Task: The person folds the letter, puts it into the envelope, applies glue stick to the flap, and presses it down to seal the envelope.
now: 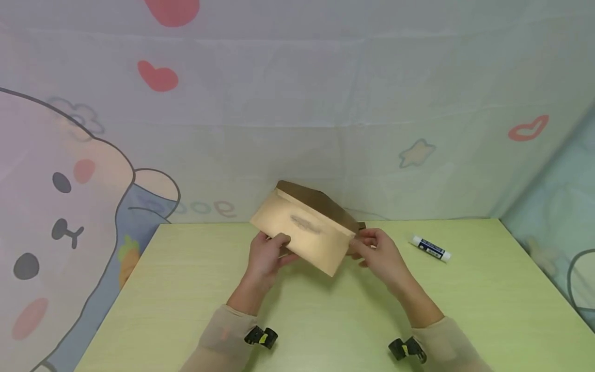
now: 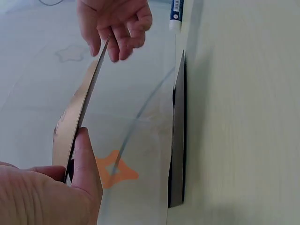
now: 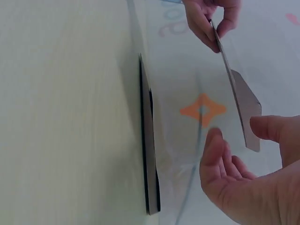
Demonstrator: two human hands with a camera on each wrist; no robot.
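My left hand (image 1: pixel 267 254) holds a brown paper envelope (image 1: pixel 297 232) by its lower left edge, thumb on the front and fingers behind. The envelope is tilted, clear of the table, with its darker flap (image 1: pixel 318 201) raised along the top and a grey smudge on its front. Beside its right end is my right hand (image 1: pixel 378 253), with fingers loosely bent. In the right wrist view, a gap shows between the right fingers (image 3: pixel 225 159) and the envelope (image 3: pixel 236 98).
A flat, dark-edged paper piece (image 2: pixel 178 140) lies at the table's back, mostly hidden behind the envelope in the head view. To the right lies a white and blue glue stick (image 1: pixel 431 248). A printed cloth (image 1: pixel 297 103) hangs behind the pale green table (image 1: pixel 195 289).
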